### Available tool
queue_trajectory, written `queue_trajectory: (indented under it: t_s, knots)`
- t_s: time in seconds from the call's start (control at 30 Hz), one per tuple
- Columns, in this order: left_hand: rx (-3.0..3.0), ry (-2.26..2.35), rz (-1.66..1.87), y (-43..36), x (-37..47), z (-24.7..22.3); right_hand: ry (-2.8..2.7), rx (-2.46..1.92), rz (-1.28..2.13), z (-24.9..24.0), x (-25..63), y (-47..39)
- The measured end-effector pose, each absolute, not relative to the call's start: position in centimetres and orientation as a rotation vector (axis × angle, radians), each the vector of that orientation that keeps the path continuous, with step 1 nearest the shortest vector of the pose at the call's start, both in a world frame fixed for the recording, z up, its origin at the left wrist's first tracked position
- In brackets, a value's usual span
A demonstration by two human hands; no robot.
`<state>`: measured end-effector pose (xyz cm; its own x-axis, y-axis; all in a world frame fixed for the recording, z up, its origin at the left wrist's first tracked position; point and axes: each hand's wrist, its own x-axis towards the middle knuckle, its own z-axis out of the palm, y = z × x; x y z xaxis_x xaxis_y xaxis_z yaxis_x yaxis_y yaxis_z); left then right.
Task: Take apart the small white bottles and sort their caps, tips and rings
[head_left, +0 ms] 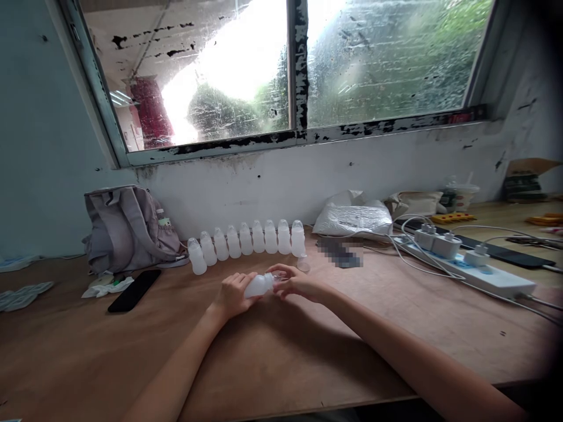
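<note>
A frosted white baby bottle [257, 286] lies tilted on its side just above the table, its neck pointing right. My left hand [237, 293] is wrapped round the bottle's body. At the neck end, the fingers of my right hand [295, 282] close round a clear cap [276, 278], partly hidden by them. Behind my hands, several similar bottles [246, 239] with clear tops stand upright in a curved row. A small clear round piece [303, 266] lies in front of the row's right end.
A grey backpack [127, 228] leans by the wall at left, with a black phone [134, 291] and white tissue [108, 286] before it. To the right are a silver padded bag [353, 220], a white power strip [497, 278] with cables, and a blurred-out item [341, 252].
</note>
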<state>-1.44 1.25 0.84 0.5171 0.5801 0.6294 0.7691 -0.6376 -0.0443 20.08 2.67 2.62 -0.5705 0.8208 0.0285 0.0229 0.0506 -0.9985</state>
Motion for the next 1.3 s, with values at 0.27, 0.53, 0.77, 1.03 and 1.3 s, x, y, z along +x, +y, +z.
queue_trajectory:
  t_s: [0.27, 0.53, 0.77, 1.03, 1.3]
  knots:
    - [-2.447, -1.15, -0.82, 1.1, -1.3, 1.1, -1.585, -1.065, 1.579, 2.4, 19.8, 2.6]
    - [-2.436, -1.175, -0.819, 1.5, -1.8, 0.8, -1.525, -0.866, 1.614, 2.9, 19.8, 2.5]
    - [-2.438, -1.208, -0.773, 1.5, -1.7, 1.1, -1.412, -1.039, 1.618, 1.6, 19.9, 3.8]
    - [-2.624, -1.354, -0.943, 1.6, -1.9, 1.0, -1.438, -0.919, 1.456, 1.7, 20.0, 4.2]
    - [-1.778, -1.746, -2.051, 5.0, -5.7, 1.4, -1.394, -1.007, 1.308, 1.9, 20.4, 4.5]
